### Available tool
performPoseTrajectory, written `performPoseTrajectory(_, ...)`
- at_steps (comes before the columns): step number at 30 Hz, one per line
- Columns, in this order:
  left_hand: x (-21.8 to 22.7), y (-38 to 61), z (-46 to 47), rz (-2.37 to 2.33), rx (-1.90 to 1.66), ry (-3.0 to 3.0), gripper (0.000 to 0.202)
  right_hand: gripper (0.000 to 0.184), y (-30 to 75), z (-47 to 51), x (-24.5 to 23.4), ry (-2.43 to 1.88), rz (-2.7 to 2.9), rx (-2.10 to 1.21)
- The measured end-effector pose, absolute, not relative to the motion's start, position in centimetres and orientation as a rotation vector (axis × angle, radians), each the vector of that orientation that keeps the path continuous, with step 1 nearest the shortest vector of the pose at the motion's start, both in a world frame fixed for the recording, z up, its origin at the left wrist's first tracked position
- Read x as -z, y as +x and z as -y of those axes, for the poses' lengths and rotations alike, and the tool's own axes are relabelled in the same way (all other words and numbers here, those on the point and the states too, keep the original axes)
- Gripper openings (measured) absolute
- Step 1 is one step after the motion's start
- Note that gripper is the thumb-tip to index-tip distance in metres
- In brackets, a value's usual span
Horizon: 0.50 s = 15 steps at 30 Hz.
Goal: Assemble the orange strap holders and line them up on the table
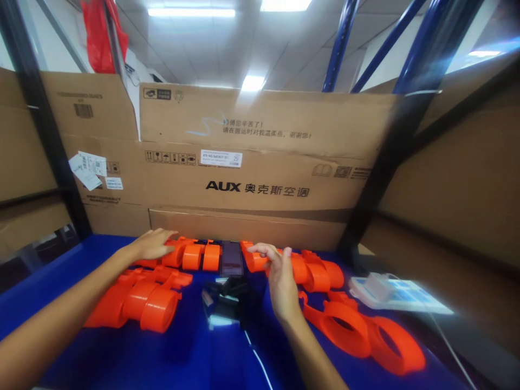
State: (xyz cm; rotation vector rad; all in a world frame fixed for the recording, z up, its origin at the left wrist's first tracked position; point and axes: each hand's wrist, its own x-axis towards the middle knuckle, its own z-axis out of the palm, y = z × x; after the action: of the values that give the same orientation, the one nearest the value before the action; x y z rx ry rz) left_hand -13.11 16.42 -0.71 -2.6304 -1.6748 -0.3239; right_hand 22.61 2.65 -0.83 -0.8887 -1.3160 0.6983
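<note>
My left hand (152, 244) lies flat, fingers stretched out, on top of an orange plastic part (179, 254) in a row at the back of the blue table (179, 357). My right hand (278, 276) hovers with fingers spread and slightly curled beside another orange part (254, 261), holding nothing. Between the hands stands a dark phone (231, 259) on a black stand (227, 303). A pile of orange tube-shaped parts (142, 300) lies under my left forearm. Orange ring-shaped parts (365, 333) lie to the right of my right wrist.
Brown cardboard boxes (260, 162) wall off the back and both sides of the table. A white device with a cable (390, 292) sits at the right. Black and blue rack posts (390, 179) rise at the corners. A white cable (255, 357) trails toward me.
</note>
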Motion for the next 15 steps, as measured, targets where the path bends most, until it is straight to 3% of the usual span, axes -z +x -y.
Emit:
performPoseTrajectory(5, 2.3, -13.4, -15.7, 1.502, 0.331, -2.824, 0.08, 0.073, 22.5, -2.7, 0.9, -0.863, 1.298, -0.724)
performPoseTrajectory(8, 2.4, -12.6, -15.3, 1.486, 0.383, -2.774, 0.075, 0.075, 22.5, -2.9, 0.9, -0.841, 1.285, -0.733)
performPoseTrajectory(15, -2.9, -12.7, -13.5, 1.289, 0.492, -2.631, 0.068, 0.074, 22.9, -2.8, 0.5, -0.854, 1.268, -0.667)
